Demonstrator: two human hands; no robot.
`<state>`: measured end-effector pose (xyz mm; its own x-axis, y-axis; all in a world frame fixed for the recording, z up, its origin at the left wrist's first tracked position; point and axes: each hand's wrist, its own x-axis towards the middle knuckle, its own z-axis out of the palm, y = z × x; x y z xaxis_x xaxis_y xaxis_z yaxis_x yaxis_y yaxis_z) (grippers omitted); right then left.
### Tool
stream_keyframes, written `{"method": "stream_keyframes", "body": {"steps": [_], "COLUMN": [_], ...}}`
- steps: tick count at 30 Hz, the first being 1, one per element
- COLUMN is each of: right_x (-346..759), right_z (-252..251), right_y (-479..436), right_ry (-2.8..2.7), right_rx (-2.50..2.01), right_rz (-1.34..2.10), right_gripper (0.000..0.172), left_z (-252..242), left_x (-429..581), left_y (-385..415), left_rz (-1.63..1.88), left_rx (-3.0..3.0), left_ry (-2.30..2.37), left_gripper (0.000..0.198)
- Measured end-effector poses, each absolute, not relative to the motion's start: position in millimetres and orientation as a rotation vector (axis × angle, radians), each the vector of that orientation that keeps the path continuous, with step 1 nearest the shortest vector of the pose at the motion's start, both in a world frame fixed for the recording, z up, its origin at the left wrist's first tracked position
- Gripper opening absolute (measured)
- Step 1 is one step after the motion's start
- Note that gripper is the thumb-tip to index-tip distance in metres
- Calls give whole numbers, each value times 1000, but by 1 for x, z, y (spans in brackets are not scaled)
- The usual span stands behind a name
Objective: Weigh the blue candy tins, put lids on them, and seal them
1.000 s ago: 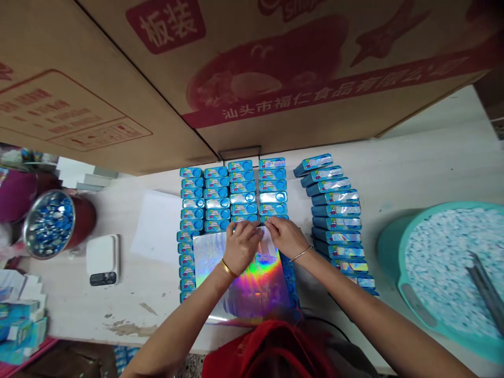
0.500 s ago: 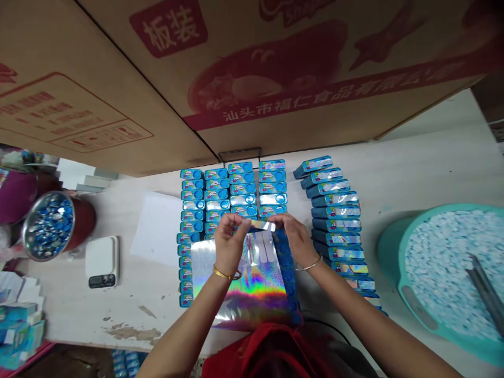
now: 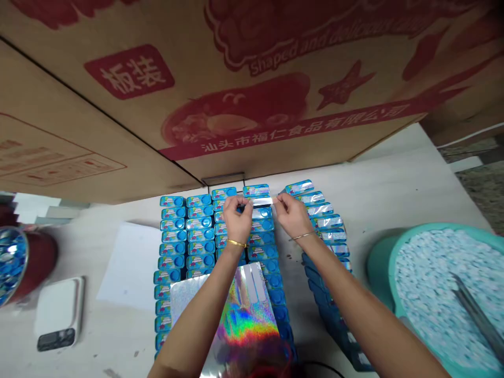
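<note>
A narrow shiny sticker strip (image 3: 262, 201) is stretched between my two hands, over the upper part of a column of blue tins (image 3: 262, 226). My left hand (image 3: 238, 218) pinches its left end, and my right hand (image 3: 292, 214) pinches the right end. Below my hands, a rainbow-reflecting holographic sheet (image 3: 248, 315) lies across the tins, with pale bare strips near its upper right corner. Further blue tins (image 3: 173, 236) stand in columns to the left. A curved row of tins with shiny strips on them (image 3: 331, 221) is beside my right forearm.
Large cardboard boxes (image 3: 252, 105) rise behind the tins. At the right is a teal tub (image 3: 378, 268) of small pale pieces with metal tongs (image 3: 476, 315). A white scale (image 3: 59, 310), white paper (image 3: 132, 265) and a red container (image 3: 41, 257) of blue wrapped pieces are at the left.
Both hands have moved forward from the sheet's upper edge to the far end of the tin column, with the strip still between them. The camera view has shifted.
</note>
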<state>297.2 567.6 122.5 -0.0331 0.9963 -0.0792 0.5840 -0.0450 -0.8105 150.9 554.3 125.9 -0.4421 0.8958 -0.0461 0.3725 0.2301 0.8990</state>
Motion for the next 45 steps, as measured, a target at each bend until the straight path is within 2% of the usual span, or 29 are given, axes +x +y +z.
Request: {"method": "stream_keyframes", "body": {"steps": [5, 10, 12, 14, 18, 24, 28, 32, 37, 45], "right_x": [299, 295, 293, 292, 292, 298, 293, 281, 270, 267], "right_z": [109, 91, 85, 81, 75, 83, 115, 138, 124, 116], "right_y": [582, 582, 579, 573, 556, 547, 517, 464, 434, 435], "right_ry": [-1824, -1825, -1748, -1655, -1614, -1828, -1986, -2345, -2505, -2519], "right_rx": [-1813, -1900, -1909, -1862, -1692, -1771, -1638, -1395, -1410, -1421], "right_rz": [799, 797, 824, 861, 949, 927, 712, 688, 632, 531], "right_gripper": [21, 21, 20, 28, 39, 43, 38, 28, 22, 24], "left_z": [117, 110, 112, 114, 113, 114, 142, 164, 145, 137], "left_x": [160, 163, 162, 161, 160, 153, 123, 91, 86, 95], "left_y": [570, 569, 569, 567, 561, 555, 525, 465, 408, 389], "left_rz": [884, 657, 608, 585, 485, 424, 497, 289, 148, 205], "left_rx": [1379, 1514, 1538, 1586, 1829, 2043, 2104, 2142, 2179, 2397], "left_ry": [2168, 2261, 2302, 2330, 2241, 2051, 1806, 1516, 1606, 1638], "left_gripper": [7, 2, 13, 26, 14, 23, 30, 22, 21, 23]}}
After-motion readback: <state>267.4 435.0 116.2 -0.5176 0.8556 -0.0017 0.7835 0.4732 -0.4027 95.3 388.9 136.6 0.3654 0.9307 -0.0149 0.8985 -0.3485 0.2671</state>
